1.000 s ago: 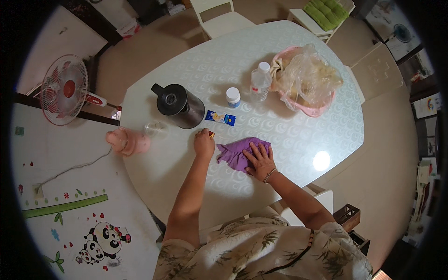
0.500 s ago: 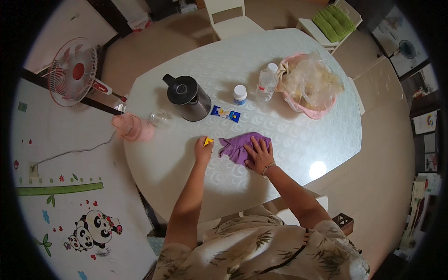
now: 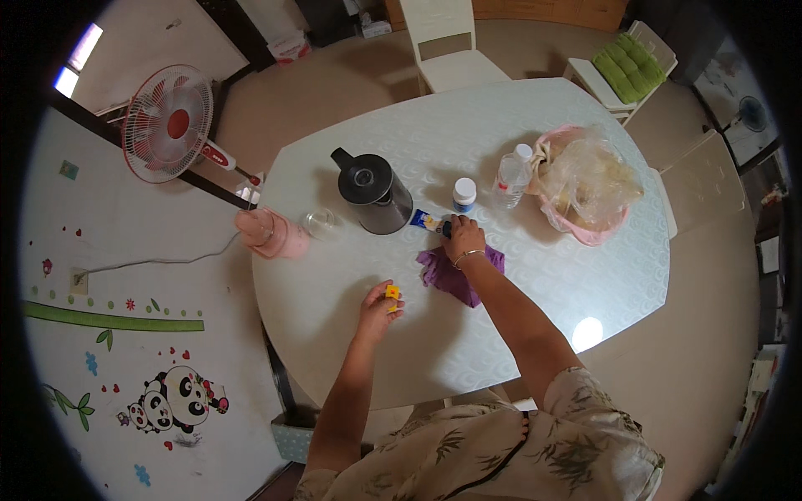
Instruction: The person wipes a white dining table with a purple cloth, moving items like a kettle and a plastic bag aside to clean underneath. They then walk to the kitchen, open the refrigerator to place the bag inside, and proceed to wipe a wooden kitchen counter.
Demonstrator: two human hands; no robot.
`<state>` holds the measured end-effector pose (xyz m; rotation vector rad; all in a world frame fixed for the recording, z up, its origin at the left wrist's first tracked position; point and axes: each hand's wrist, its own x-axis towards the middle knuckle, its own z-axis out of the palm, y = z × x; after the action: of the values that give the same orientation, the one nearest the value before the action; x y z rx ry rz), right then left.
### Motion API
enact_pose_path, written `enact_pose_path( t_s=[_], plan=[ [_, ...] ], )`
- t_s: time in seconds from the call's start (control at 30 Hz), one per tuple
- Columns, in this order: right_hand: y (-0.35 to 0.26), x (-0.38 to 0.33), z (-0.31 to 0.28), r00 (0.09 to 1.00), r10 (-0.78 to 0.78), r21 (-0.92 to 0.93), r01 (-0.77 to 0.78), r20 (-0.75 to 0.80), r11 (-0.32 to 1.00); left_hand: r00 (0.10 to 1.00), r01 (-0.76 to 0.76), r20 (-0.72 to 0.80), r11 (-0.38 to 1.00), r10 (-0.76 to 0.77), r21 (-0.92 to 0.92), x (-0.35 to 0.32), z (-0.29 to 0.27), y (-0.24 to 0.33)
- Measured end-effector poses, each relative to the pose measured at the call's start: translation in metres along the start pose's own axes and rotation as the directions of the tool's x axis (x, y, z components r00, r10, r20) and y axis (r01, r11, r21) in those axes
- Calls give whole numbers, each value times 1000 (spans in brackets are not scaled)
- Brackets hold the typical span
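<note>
My left hand, above the near left of the table, pinches a small yellow object with a reddish mark; its exact kind is unclear. My right hand reaches over a crumpled purple cloth. Its fingers are curled onto the right end of a small flat blue packet, hiding that end. Something dark shows at the fingertips, too small to make out. The cloth lies loose beneath my right wrist. Just beyond my fingers stands a white-capped blue and white bottle.
A dark thermos jug stands behind the packet, with a clear glass and pink pitcher to its left. At the right are a clear water bottle and a bag-filled pink basket. A fan stands beyond the table's left edge.
My right hand has left the purple cloth and moved up to the blue packet. My left hand has turned, showing more of the yellow object. The whole view has shifted.
</note>
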<state>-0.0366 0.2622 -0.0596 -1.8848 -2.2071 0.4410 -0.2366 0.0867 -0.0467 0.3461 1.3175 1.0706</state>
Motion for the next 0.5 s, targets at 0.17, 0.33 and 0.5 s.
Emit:
enact_pose_path(
  t_s=[0.17,0.33,0.5],
  plan=[
    [19,10,12,992,-31,-53,25,-121,998,1000,-23,-16,996,22,-87,-9,2,-9],
    [55,-11,-5,923,-130,223,221,-363,949,993,-9,-119,999,4,-43,-4,8,-14],
    [60,-71,-13,917,-399,96,399,-10,912,996,-22,-86,999,26,39,11,21,-29]
  ],
)
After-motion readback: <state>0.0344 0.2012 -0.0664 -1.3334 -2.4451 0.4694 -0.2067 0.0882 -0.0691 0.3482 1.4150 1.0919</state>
